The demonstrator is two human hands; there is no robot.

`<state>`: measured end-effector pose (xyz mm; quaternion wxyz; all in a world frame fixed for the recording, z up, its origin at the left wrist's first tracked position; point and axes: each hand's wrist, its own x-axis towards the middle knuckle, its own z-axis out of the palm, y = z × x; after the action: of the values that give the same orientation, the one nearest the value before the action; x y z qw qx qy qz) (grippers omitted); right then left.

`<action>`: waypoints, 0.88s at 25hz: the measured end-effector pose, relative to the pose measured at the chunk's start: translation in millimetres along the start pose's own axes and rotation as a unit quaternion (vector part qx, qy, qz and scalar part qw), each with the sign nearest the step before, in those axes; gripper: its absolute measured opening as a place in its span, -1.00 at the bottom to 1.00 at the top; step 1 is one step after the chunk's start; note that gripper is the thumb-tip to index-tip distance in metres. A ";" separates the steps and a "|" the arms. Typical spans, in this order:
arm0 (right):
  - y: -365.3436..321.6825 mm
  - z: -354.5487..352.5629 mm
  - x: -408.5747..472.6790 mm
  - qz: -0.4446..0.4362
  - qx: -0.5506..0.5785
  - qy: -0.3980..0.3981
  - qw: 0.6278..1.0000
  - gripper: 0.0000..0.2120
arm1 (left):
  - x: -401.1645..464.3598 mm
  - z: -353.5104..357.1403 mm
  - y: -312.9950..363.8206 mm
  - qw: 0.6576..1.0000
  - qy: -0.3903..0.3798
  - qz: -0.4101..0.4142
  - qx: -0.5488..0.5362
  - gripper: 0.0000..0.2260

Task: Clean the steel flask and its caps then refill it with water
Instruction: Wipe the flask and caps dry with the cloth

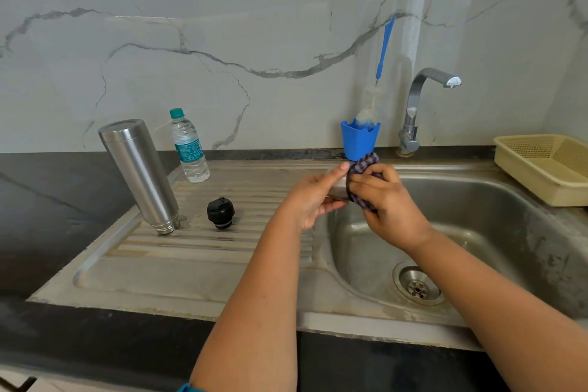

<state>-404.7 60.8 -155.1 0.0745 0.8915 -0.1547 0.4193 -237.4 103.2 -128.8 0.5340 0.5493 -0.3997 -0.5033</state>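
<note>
Steel flask [140, 175] stands mouth-down on the drainboard left of the sink [496, 216], its black inner cap [220, 212] just beside it. Over the sink's left rim, the left hand [313, 197] curls round a steel outer cap [339, 189]. The right hand [386, 200] pinches a checked cloth [364, 169] against that cap.

We see our two forearms bare from elbow to wrist, with no watch, ring or bracelet showing on our left hand [310, 200] or right hand [386, 200]. A sliver of teal sleeve [187, 388] shows at our left elbow.
</note>
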 end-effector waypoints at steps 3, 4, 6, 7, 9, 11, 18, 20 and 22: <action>-13.3 1.9 7.4 0.227 0.158 0.029 0.960 -0.76 | 1.4 -2.2 -6.5 0.996 -0.003 0.090 -0.022 -0.66; -18.2 -3.6 12.7 0.348 0.301 0.031 0.887 -0.76 | 0.8 -3.4 -6.7 0.991 -0.009 0.134 -0.016 -0.62; -12.7 -17.3 16.0 0.501 0.578 -0.001 0.644 -0.75 | -2.0 -3.4 -5.8 0.981 -0.060 0.183 0.012 -0.49; -7.8 -24.7 13.8 0.538 0.652 -0.013 0.534 -0.79 | -5.9 -4.0 -4.2 0.978 -0.095 0.185 0.027 -0.44; -2.9 -33.8 9.5 0.563 0.723 -0.048 0.399 -0.64 | -10.5 -9.7 -1.3 0.966 -0.174 0.179 0.060 -0.41; 2.0 -31.7 4.1 0.543 0.762 -0.066 0.345 -0.54 | -15.6 -18.6 5.0 0.960 -0.209 0.174 0.067 -0.43; -4.5 -17.4 1.0 0.618 0.670 0.017 0.412 -0.71 | -42.4 -83.3 12.7 0.981 0.093 0.130 0.111 -0.46; -11.5 -7.6 3.9 0.639 0.611 0.042 0.466 -0.88 | -45.1 -92.1 6.0 0.964 0.096 0.067 0.240 -0.44; -22.2 4.0 11.9 0.642 0.581 0.063 0.496 -0.88 | -42.5 -93.1 -4.0 0.937 0.114 0.041 0.328 -0.42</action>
<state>-387.2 78.1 -148.5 -0.7410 0.3596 -0.4006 0.4015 -154.0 162.3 -134.6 0.3861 0.7309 -0.5012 -0.2559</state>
